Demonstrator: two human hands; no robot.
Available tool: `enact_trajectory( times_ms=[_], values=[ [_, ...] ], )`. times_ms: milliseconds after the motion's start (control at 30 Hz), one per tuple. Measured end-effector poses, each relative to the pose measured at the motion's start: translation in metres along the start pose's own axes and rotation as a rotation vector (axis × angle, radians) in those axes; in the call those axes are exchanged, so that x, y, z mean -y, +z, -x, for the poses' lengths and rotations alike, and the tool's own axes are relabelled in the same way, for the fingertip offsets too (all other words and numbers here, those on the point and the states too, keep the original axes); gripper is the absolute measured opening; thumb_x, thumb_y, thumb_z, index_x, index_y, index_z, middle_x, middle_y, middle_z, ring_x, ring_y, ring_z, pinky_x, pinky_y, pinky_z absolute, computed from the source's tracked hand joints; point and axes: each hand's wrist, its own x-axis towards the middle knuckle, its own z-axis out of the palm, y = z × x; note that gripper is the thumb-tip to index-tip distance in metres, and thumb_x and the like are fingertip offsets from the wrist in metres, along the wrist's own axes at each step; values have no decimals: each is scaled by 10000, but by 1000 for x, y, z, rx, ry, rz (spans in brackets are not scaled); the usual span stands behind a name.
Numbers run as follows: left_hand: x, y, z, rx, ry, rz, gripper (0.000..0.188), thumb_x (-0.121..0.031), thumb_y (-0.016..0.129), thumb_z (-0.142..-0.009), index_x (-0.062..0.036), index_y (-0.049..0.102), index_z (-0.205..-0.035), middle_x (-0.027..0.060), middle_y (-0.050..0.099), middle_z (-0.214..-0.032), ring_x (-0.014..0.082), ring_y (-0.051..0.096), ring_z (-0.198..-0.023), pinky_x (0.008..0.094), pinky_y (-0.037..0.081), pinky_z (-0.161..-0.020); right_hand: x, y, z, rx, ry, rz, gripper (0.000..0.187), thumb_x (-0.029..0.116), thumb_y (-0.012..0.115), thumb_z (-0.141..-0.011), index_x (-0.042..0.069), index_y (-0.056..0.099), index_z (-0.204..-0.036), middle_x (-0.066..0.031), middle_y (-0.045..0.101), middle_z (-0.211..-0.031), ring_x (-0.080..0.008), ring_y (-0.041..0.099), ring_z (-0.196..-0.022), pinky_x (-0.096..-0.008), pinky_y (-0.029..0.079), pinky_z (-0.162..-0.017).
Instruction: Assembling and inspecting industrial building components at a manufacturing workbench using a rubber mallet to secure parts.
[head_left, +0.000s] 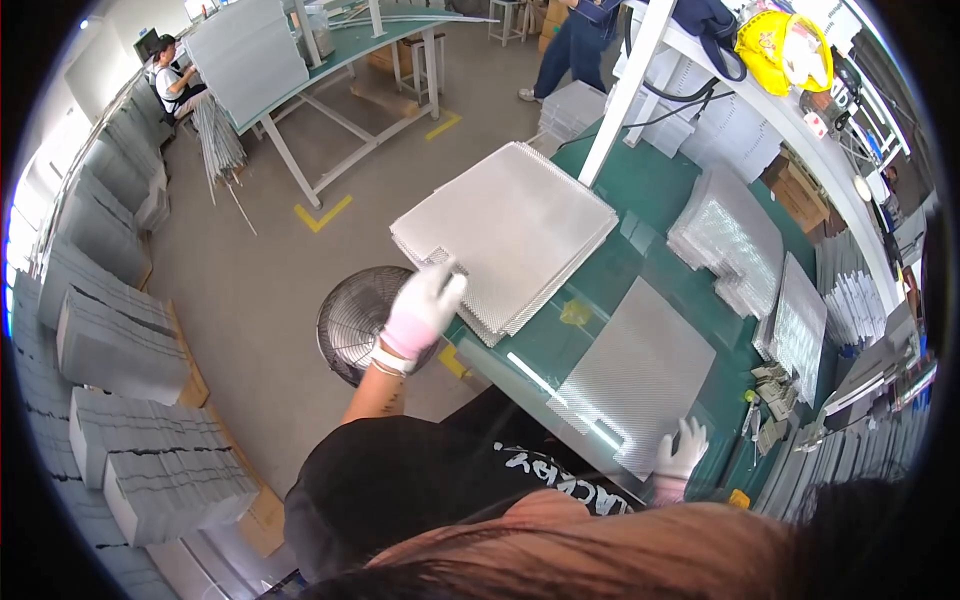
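My left hand (428, 302), in a white glove with a pink cuff, is at the near left corner of a stack of silvery mesh sheets (515, 225). Its fingers are apart and slightly blurred; whether they touch the top sheet is unclear. A single mesh sheet (640, 370) lies flat on the green tabletop (655, 240), in front of me. Beside its near right corner is my right hand (683, 450), gloved the same way, with the fingers spread and nothing seen in them.
More mesh stacks (730, 240) stand at the table's right side, near small metal clips (772, 400). A white post (625, 95) rises at the far edge. A floor fan (350, 325) stands left of the table. Sheet piles (120, 350) line the left; two people are farther off.
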Motion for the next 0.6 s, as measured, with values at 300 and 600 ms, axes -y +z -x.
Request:
enact_trajectory(
  times_ms=[300, 600],
  values=[
    [107, -48, -101, -161, 32, -306, 498, -298, 733, -872, 36, 640, -1229, 231, 670, -1203, 373, 609, -1192, 427, 469, -1037, 167, 5, -69, 174, -471, -548, 418, 138, 594, -912, 25, 595, -1314, -211, 566, -1386, -348, 520, -1322, -430, 377, -1138],
    [147, -8, -139, 576, -392, -296, 750, -583, 556, -930, 3, 518, -1396, 255, 606, -1333, 392, 568, -1257, 428, 439, -1064, 325, 92, -91, 162, -411, -432, 862, 430, 638, -881, -79, 308, -1493, -363, 315, -1525, -503, 233, -1460, -587, 182, -1194]
  ],
)
